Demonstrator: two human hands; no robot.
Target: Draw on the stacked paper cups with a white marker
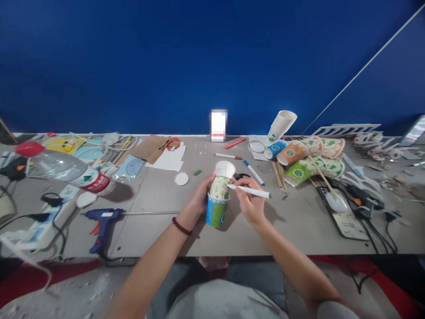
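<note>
My left hand (pixel 202 192) is wrapped around the side of a patterned paper cup (pixel 219 187), white with green scallops. Its white mouth faces up and away from me. Directly below it is a second paper cup (pixel 216 213), blue and green; whether the two are joined I cannot tell. In my right hand (pixel 249 199) is a white marker (pixel 254 191) with a green end, its tip at the scalloped cup's right side. Just behind my right fingers lies a dark object (pixel 241 176), partly hidden, perhaps scissors.
A glue gun (pixel 104 221) and a large water bottle (pixel 73 170) lie left. Several paper cups (pixel 295 153) lie at right, near a phone (pixel 348 223). A blue marker (pixel 254 173), a brown-capped marker (pixel 228 156) and a white disc (pixel 181 178) surround my hands.
</note>
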